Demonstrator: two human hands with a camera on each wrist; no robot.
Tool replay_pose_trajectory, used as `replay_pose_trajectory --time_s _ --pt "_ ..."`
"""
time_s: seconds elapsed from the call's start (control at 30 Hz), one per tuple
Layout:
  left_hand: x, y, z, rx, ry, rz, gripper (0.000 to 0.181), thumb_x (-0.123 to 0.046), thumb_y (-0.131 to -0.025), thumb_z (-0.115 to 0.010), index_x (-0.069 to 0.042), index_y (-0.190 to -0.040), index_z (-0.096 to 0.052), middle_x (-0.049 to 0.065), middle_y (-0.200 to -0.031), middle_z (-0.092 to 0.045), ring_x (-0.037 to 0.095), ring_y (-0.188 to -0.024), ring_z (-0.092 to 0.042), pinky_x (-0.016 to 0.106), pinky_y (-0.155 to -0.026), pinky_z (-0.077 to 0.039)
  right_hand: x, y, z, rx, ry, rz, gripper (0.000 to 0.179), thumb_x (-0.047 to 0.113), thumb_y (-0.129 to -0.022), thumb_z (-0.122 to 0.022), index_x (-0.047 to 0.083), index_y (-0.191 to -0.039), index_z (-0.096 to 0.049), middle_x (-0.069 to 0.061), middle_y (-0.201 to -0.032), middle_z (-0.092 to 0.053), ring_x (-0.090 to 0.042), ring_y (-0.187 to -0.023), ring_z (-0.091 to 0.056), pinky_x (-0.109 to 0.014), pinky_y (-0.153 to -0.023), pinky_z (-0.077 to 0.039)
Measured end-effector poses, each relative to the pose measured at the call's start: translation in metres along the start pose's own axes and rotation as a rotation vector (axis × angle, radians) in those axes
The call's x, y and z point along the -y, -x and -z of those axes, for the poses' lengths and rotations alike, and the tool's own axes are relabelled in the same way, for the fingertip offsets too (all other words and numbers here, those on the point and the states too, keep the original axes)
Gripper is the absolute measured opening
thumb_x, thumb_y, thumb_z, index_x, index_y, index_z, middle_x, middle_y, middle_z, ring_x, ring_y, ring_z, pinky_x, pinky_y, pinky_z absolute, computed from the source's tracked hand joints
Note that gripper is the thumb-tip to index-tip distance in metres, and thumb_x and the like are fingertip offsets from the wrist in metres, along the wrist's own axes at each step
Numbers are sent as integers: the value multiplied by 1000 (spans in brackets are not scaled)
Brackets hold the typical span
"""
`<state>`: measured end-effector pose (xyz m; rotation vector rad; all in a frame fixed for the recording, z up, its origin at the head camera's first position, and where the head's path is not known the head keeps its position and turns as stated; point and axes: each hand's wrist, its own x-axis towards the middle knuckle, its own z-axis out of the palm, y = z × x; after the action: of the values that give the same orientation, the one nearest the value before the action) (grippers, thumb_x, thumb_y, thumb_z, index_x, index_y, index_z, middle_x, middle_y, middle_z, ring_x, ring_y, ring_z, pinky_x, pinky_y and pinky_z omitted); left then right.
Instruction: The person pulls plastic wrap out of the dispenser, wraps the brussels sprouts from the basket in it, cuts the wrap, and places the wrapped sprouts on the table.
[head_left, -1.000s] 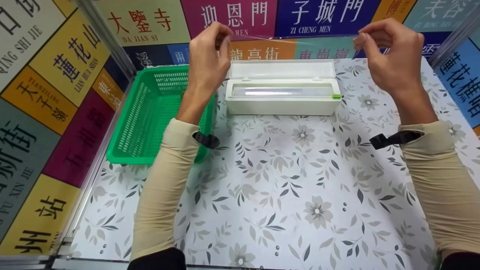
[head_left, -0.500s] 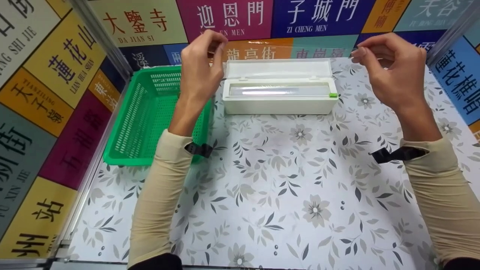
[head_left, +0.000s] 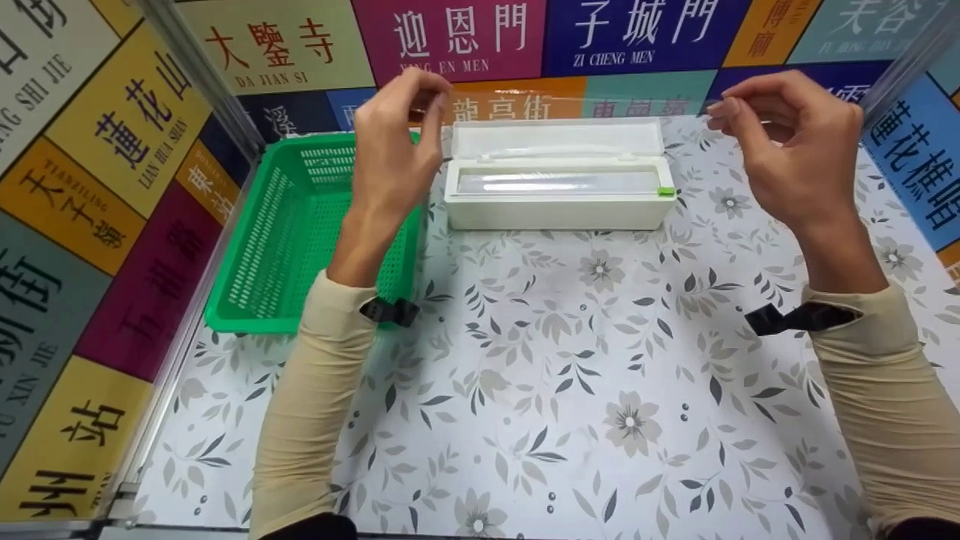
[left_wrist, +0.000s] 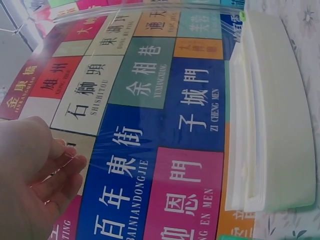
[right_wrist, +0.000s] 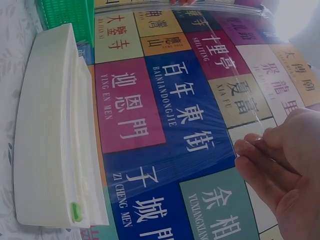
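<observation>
Between my two raised hands stretches a sheet of clear cling film (head_left: 577,95), its top edge faintly visible against the wall. My left hand (head_left: 396,146) pinches one corner between thumb and fingers; my right hand (head_left: 804,154) pinches the opposite corner the same way. Below the hands stands a white cling film dispenser (head_left: 559,214) with its lid (head_left: 556,139) tipped back. Inside it lies the shiny film roll (head_left: 559,182), and a green slider (head_left: 665,192) sits at the right end of its front edge. In the right wrist view the film (right_wrist: 187,117) shows creases and reflections.
A green plastic basket (head_left: 259,325) stands left of the dispenser, partly behind my left forearm. Flower-patterned covering (head_left: 525,360) spreads over the table. Walls of coloured sign panels (head_left: 457,37) rise behind and at both sides.
Both hands have come down slightly and nearer, with the left one also shifting a little to the left. The film stays stretched between them; the dispenser stays in place.
</observation>
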<state>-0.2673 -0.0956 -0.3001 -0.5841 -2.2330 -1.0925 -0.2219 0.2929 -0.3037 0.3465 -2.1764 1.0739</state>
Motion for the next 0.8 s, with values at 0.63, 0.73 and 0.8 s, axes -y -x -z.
replay_pose_trajectory --time_s 0.63,0.73,0.8 --pt "13 60 22 108 17 -153 15 -13 -109 -65 -3 -112 -76 7 -109 -80 15 -99 -76 28 -92 -62 -23 50 6 237 -135 -8 11 -2 -99 -75 -4 -109 -79 -1 -98 -83 -4 -85 -79 -14 -77 -61" --pt "19 73 24 170 25 -155 15 -13 -109 -66 -4 -112 -77 6 -109 -80 14 -99 -75 28 -92 -62 -30 61 5 291 -113 -14 11 -3 -98 -76 -1 -108 -79 -6 -97 -83 -1 -83 -77 -12 -77 -60" --pt "22 82 25 221 32 -160 14 -13 -108 -66 -5 -112 -77 6 -108 -80 13 -99 -75 28 -91 -62 -34 70 6 332 -90 -14 11 -1 -98 -77 2 -108 -80 -7 -97 -82 0 -83 -76 -10 -76 -59"
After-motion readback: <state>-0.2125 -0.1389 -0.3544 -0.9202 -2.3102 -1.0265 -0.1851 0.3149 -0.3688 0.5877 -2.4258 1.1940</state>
